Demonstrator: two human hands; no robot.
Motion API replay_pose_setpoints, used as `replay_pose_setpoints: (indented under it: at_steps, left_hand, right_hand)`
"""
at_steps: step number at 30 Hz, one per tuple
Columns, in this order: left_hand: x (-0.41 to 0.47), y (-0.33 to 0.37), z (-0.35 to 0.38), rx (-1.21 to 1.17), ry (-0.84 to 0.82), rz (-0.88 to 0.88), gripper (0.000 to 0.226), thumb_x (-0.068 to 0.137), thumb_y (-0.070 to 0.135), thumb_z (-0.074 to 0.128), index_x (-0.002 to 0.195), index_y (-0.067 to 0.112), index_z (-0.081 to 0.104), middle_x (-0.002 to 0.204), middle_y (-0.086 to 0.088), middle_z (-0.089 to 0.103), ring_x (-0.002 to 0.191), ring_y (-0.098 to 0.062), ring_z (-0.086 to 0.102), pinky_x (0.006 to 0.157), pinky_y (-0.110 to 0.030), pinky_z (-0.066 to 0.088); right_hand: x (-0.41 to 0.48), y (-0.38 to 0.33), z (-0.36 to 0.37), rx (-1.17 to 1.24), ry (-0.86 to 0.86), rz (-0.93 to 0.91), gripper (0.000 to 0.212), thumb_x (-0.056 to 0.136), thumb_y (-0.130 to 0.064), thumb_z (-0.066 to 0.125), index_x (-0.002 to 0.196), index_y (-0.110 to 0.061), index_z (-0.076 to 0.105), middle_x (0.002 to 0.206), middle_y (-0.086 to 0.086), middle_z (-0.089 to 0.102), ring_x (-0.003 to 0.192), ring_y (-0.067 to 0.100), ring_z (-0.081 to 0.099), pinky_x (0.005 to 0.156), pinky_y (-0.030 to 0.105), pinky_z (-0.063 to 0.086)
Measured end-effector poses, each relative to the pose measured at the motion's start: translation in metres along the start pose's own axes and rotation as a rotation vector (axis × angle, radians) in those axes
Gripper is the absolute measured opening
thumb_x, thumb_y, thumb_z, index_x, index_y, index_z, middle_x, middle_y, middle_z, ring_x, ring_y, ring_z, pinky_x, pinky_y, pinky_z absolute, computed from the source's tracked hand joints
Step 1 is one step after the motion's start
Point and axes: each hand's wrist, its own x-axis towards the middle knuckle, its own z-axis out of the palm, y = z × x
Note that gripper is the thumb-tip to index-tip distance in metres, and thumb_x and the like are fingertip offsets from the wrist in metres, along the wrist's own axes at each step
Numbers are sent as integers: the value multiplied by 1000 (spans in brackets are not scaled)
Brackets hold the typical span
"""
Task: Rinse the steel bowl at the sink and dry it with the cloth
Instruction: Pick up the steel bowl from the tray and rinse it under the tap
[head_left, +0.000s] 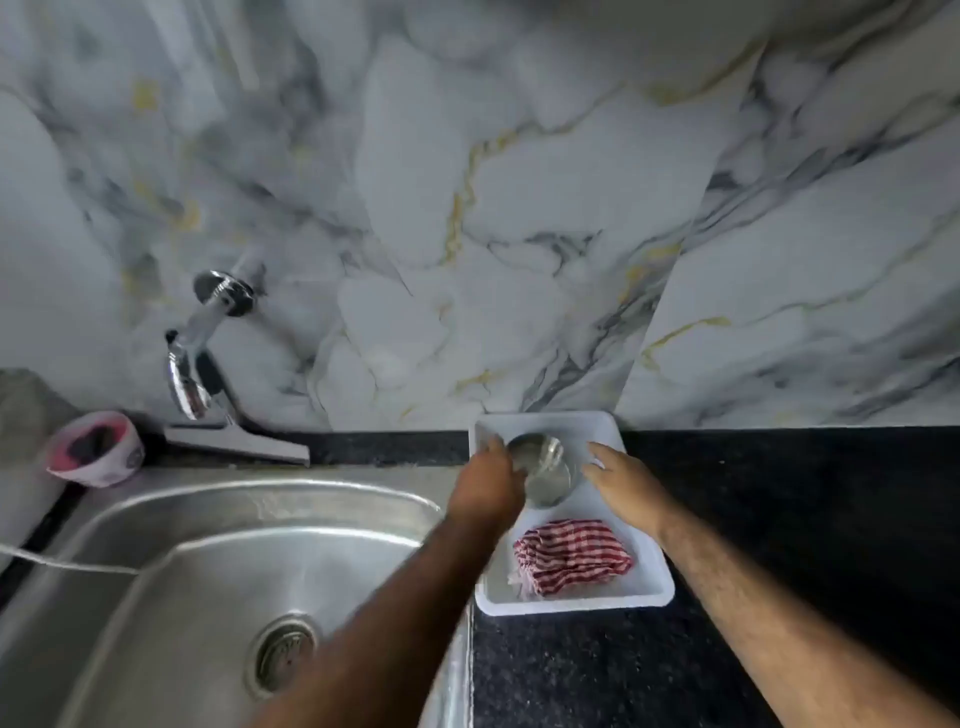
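I see the round polished steel bowl (545, 475) in the white plastic tray (644, 592) beyond the red-striped cloth (571, 556), my left hand (485, 488) touching its rim, closure indeterminate, right hand (623, 486) open; rigid, light, probably slippery, so I would grip the rim.

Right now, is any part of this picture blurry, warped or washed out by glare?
Head view: soft all over, most smeared on the marble wall at top left; wide-angle lens bows the sink rim and counter edge; the steel bowl and faucet catch bright reflections; the left hand is shaded.
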Motion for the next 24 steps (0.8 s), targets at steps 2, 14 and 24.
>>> replay_pose_setpoints:
  at_steps: [2, 14, 24]
  left_hand:
    - [19, 10, 21, 75, 24, -75, 46, 108, 21, 47, 149, -1, 46, 141, -20, 63, 128, -34, 63, 104, -37, 50]
    - [44, 5, 33, -211, 62, -245, 25, 93, -1, 48, 111, -2, 65, 91, -18, 75, 63, -32, 79, 58, -43, 67]
    - [-12, -62, -58, -416, 377, 120, 18, 98, 24, 66, 110, 15, 77, 73, 5, 73, 64, -7, 68, 63, -14, 53]
  right_hand:
    - [19, 15, 4, 32, -13, 25, 53, 109, -21, 48, 159, -5, 38, 163, 12, 45, 151, 28, 41, 120, 35, 31]
    - [60, 41, 32, 823, 243, 120, 39, 105, -16, 49, 143, -13, 58, 125, 12, 67, 107, 25, 68, 96, 38, 57]
    - [18, -53, 79, 1629, -516, 151, 83, 90, -74, 54, 143, -10, 64, 147, 25, 63, 133, 44, 61, 115, 67, 39]
